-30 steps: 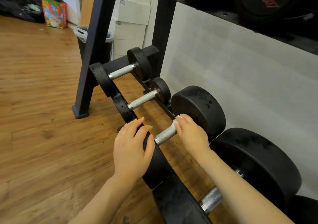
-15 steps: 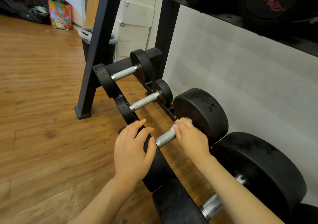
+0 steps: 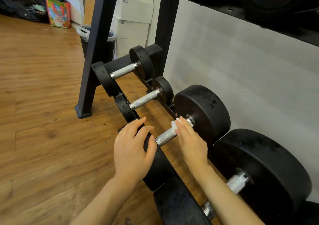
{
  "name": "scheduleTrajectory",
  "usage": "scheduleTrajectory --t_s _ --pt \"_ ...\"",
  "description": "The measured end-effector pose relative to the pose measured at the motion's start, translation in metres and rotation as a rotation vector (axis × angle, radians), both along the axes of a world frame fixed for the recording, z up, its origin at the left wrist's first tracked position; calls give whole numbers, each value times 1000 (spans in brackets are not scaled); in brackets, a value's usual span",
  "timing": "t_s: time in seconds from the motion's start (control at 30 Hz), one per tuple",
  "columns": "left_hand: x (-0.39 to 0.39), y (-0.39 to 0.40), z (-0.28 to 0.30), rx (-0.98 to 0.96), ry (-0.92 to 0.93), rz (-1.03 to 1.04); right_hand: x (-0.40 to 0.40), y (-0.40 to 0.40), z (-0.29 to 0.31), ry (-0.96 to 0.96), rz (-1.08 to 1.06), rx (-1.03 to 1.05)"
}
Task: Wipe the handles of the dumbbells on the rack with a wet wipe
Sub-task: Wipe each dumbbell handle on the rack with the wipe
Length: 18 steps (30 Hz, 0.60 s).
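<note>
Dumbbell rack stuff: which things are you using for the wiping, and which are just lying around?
For the job:
wet wipe
dumbbell handle
left hand
right hand

Just lying about:
colourful bag
lined bin
white boxes

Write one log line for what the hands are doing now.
step: wiping | right hand: holds wet wipe on dumbbell handle | left hand: rests on front weight

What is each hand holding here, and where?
Right hand holds the wet wipe wrapped over the dumbbell handle near its far end. Left hand holds nothing; it rests on the near weight head.
</note>
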State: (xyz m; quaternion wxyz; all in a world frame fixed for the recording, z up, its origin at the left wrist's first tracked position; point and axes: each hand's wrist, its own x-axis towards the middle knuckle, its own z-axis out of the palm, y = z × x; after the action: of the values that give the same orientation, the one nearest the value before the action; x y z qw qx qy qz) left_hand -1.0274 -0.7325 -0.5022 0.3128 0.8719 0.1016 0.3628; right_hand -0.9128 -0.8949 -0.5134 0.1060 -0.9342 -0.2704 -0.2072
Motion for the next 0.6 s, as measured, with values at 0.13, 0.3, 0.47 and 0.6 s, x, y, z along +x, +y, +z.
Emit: scheduleTrajectory --t_s 0.13,0.3,0.47,0.6 --pt "0 0 1 -6 3 -4 2 1 -1 23 -2 78" --pt "0 0 2 5 2 -1 2 0 -5 15 10 81" --pt "0 -1 3 7 -1 1 0 4 -13 25 173 112" --pt "0 0 3 8 5 0 9 -7 -5 1 56 116"
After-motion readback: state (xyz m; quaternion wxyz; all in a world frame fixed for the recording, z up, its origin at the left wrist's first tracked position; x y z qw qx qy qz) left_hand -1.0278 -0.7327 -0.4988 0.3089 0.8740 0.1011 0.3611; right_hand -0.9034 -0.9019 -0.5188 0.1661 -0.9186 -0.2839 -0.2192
